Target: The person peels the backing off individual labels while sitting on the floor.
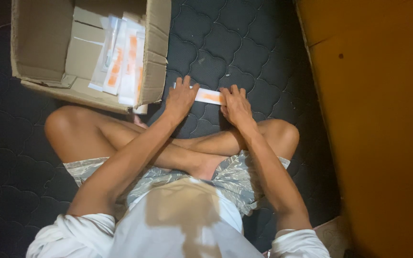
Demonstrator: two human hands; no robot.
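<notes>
Head view: both hands press flat on long white paper strip with orange centre [210, 96], lying on dark quilted mat [225, 43]. Strip long axis runs left-right between fingers. Left hand [180, 99] covers left end, right hand [235, 105] right end, fingers spread flat, no pinch. Open cardboard box of similar white-orange packets [120, 57] just left of left fingers; open mat beyond fingertips; orange wall [378, 119] well right.

You are sitting on a dark quilted mattress [225, 43] stitched in a scalloped, cloud-like pattern that fills the whole floor of the view. To your right a broad wooden panel [378, 119] of orange-brown colour runs from top to bottom, its edge meeting the mattress. The light is dim and warm, leaving the left corners nearly black
</notes>
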